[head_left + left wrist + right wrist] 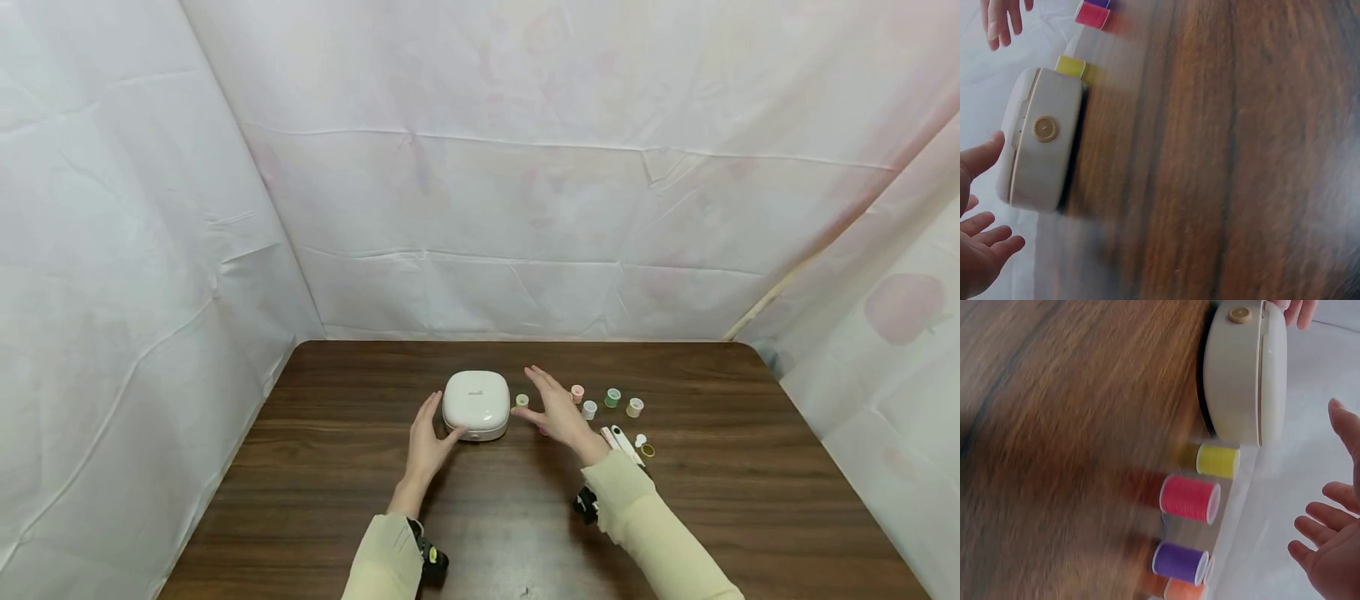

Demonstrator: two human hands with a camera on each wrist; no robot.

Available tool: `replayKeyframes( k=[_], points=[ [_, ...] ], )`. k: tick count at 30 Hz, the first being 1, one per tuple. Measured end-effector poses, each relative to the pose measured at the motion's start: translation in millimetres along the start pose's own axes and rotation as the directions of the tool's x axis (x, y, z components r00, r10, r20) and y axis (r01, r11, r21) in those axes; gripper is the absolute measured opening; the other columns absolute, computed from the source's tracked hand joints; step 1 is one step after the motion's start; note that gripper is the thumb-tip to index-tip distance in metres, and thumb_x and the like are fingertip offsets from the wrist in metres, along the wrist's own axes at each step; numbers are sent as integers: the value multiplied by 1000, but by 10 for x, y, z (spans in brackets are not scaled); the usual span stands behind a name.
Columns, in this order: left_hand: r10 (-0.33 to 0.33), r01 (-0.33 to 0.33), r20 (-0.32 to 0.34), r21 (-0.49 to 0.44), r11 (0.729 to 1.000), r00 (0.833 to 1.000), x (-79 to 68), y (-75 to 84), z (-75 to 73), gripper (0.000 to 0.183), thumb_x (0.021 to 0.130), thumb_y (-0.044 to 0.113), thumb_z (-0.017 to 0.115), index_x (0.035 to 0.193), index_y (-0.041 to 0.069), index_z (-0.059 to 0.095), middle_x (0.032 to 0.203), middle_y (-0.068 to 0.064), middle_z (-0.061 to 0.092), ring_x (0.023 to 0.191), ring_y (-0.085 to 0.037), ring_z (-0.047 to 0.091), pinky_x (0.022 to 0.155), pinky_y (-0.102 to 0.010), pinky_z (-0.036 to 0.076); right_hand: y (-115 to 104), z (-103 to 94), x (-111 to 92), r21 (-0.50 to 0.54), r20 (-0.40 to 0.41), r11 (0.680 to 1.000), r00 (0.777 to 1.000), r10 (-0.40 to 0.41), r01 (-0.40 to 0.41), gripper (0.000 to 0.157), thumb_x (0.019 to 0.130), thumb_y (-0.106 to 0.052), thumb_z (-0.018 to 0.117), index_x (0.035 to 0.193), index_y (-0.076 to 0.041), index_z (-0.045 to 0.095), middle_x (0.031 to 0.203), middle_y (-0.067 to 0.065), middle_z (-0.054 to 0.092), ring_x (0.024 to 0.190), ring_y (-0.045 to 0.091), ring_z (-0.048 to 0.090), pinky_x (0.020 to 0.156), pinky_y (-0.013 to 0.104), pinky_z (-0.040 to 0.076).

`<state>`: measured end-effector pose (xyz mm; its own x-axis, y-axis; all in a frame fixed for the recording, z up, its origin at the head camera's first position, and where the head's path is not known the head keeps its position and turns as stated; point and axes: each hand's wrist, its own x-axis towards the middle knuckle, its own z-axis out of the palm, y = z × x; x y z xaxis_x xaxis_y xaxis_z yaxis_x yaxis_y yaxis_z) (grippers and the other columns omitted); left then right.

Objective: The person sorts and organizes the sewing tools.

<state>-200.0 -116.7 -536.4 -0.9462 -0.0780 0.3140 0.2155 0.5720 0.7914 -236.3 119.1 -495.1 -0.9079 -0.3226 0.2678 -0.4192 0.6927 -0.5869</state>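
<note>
"Two bare hands flank the white case (476,400) on the worktop (315,467), as the head view has it. The left hand (427,446) is at its left side, the right hand (558,412) off its right. Any grip?"

"None that I can see. The fingers of both are apart, clasping nothing. A yellow spool (522,401) stands between the case and the right hand, so I'd judge that the side needing more care."

"And the left wrist view?"

"The left thumb (984,155) overlaps the edge of the lid (1020,100); whether it touches, I can't tell. The round gold clasp (1045,129) sits on the front, so I'd keep the thumb beside it, not on it."

"Right wrist?"

"Right thumb and fingers are spread, away from the case. The yellow spool is just beside its end, then the pink spool (1186,499) and purple spool (1177,561). To my mind, good handling means staying above the spools and pressing evenly from both sides, so the case doesn't skid."
</note>
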Motion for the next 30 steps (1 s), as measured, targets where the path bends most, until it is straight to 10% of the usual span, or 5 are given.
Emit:
replayKeyframes(
  k=[18,30],
  points=[
    [-118,96,-59,-292,952,991,-98,-89,140,72,60,-2,78,122,-13,43,115,-27,47,103,-39,49,78,-44,50,-39,347,202,75,109,997,994,-13,5,85,68,-35,76,134,-1,34,138,18,31,124,30,31,100,45,33],
    [-207,178,-58,-323,930,977,-94,-128,201,74,59,0,79,123,-10,44,115,-27,47,94,-37,54,72,-41,53,-138,440,344,117,216,993,976,-23,-3,100,62,-34,80,137,2,24,141,20,22,128,32,22,102,46,29]
  ],
)
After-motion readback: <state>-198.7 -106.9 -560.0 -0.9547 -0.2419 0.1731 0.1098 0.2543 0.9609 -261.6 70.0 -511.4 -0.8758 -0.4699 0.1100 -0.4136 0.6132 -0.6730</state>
